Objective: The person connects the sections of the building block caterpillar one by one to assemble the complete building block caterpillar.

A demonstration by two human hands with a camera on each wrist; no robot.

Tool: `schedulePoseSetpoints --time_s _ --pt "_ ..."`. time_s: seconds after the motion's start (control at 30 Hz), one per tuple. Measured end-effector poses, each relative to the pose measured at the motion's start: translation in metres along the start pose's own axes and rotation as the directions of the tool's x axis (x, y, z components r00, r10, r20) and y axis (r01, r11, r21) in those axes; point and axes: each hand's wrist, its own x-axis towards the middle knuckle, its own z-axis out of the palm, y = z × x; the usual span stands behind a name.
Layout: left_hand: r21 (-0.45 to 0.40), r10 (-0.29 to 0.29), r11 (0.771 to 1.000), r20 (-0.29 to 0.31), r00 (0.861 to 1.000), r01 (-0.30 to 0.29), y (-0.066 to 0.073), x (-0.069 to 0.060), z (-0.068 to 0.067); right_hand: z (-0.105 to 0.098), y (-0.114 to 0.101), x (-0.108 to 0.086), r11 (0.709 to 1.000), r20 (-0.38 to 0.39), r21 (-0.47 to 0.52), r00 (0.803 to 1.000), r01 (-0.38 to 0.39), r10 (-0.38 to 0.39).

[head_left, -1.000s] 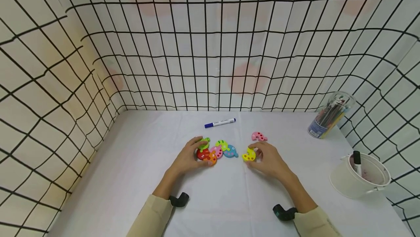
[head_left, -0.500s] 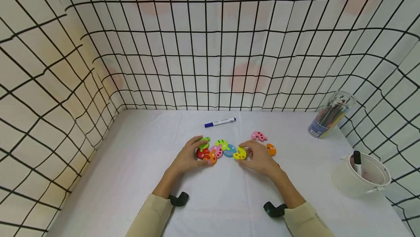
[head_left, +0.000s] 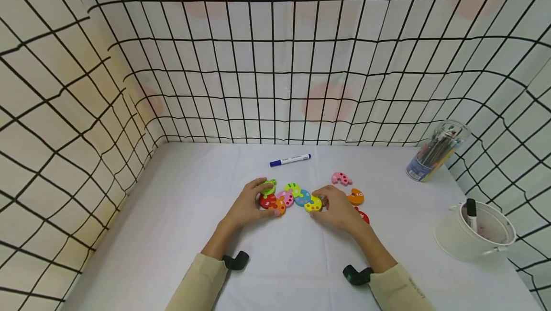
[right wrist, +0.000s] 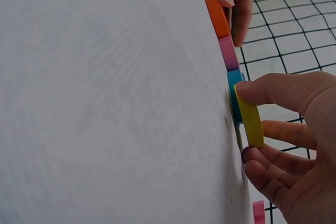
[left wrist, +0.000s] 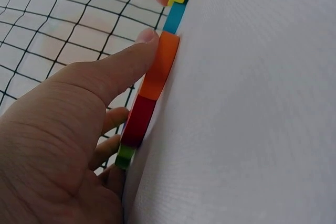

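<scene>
A row of joined, coloured pieces lies on the white cloth: green [head_left: 269, 189], red [head_left: 267, 201], orange [head_left: 279, 206], pink [head_left: 285, 198], lime [head_left: 293, 189], blue [head_left: 303, 198]. The left hand [head_left: 249, 205] grips the row's left end, thumb on the orange piece [left wrist: 160, 66], fingers by the green piece [left wrist: 125, 156]. Between thumb and fingers the right hand [head_left: 340, 207] pinches a yellow dotted piece [head_left: 313, 204], which meets the blue one. In the right wrist view the yellow piece [right wrist: 249, 119] looks slightly raised and tilted over the blue piece's edge [right wrist: 234, 90].
Right of the row lie loose pink [head_left: 341, 178], orange [head_left: 356, 196] and red [head_left: 363, 215] pieces. A blue-capped marker [head_left: 290, 160] lies behind the row. At the right stand a jar of pencils [head_left: 435, 153] and a white bucket [head_left: 456, 234] with a marker. Black wire grid surrounds the table.
The right hand has moved left with the yellow piece, from apart to against the blue one. Loose orange and red pieces have come into view behind it. The left hand has stayed nearly still.
</scene>
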Motion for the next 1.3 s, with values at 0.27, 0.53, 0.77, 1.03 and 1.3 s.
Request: schedulePoseSetpoints --time_s 0.27,0.53,0.77,1.03,1.3 --pt "0.012 0.012 1.0 -0.033 0.999 -0.011 0.0 0.001 0.0 0.001 -0.003 0.0 1.0 0.0 -0.009 1.0 -0.026 0.026" --pt "0.032 0.014 0.999 -0.033 0.999 -0.012 -0.002 0.002 0.001 0.0 -0.004 -0.001 1.0 0.009 -0.006 1.0 -0.022 0.022" --pt "0.036 0.027 0.999 -0.01 1.0 -0.027 -0.001 0.001 0.0 -0.009 0.001 -0.005 1.0 0.021 0.01 1.0 -0.013 0.012" --pt "0.009 0.038 0.999 0.031 0.999 -0.038 0.0 0.002 -0.002 -0.032 0.021 -0.022 0.996 -0.08 0.008 0.993 0.088 -0.087" --pt "0.02 0.029 0.999 0.042 0.999 -0.03 0.0 0.0 0.0 -0.045 0.044 -0.045 0.997 -0.093 -0.052 0.994 0.057 -0.061"
